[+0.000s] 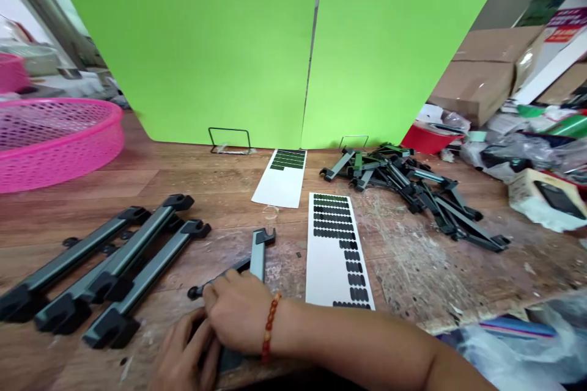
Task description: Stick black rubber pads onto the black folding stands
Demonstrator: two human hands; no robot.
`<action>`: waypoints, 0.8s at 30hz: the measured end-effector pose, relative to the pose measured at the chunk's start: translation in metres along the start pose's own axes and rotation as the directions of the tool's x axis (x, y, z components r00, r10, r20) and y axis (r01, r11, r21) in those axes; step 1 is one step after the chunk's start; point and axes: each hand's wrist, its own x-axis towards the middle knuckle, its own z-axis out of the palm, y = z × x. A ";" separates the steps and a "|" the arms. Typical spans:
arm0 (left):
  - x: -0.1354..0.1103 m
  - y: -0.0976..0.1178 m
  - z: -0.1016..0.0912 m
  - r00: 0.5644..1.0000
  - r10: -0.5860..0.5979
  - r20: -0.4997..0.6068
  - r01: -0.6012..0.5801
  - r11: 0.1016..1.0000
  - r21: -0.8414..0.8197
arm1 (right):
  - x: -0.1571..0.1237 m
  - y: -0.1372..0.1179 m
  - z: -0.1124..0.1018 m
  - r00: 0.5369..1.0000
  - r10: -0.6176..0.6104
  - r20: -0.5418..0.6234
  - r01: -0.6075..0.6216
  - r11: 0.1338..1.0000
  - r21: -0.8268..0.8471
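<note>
A grey metal bracket with black end caps (257, 252) lies on the wooden table in front of me. My right hand (236, 311), a beaded bracelet on its wrist, lies across the bracket's near end with fingers curled down on it. My left hand (186, 357) sits just below, fingers bent against the same part's lower end. A white sheet of black adhesive pads (338, 250) lies just right of the bracket, and a second sheet (282, 177) lies farther back.
Three finished brackets (114, 266) lie side by side at the left. A heap of loose brackets (413, 192) sits at the back right. A pink basket (50, 137) stands far left, green boards (275, 43) behind, boxes and bags at the right.
</note>
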 end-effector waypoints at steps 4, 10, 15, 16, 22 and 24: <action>0.009 0.014 -0.009 0.997 -0.071 0.036 0.073 0.996 -0.053 | -0.019 0.022 -0.016 0.987 0.059 -0.152 -0.020 0.969 0.247; 0.020 0.030 -0.028 0.946 -0.271 0.180 0.299 0.941 -0.156 | -0.110 0.092 -0.050 0.866 0.478 -0.144 -0.330 0.765 0.553; 0.036 0.048 -0.043 0.880 -0.417 0.228 0.464 0.857 -0.223 | -0.191 0.146 -0.047 0.730 0.677 -0.091 -0.558 0.668 0.493; 0.039 0.051 -0.044 0.876 -0.425 0.229 0.473 0.850 -0.231 | -0.202 0.152 -0.045 0.703 0.705 -0.095 -0.587 0.650 0.483; 0.052 0.060 -0.034 0.889 -0.405 0.212 0.444 0.876 -0.188 | -0.230 0.160 -0.038 0.666 0.735 -0.122 -0.643 0.650 0.406; 0.055 0.059 -0.028 0.898 -0.373 0.232 0.408 0.904 -0.125 | -0.226 0.157 -0.036 0.695 0.707 -0.131 -0.628 0.686 0.366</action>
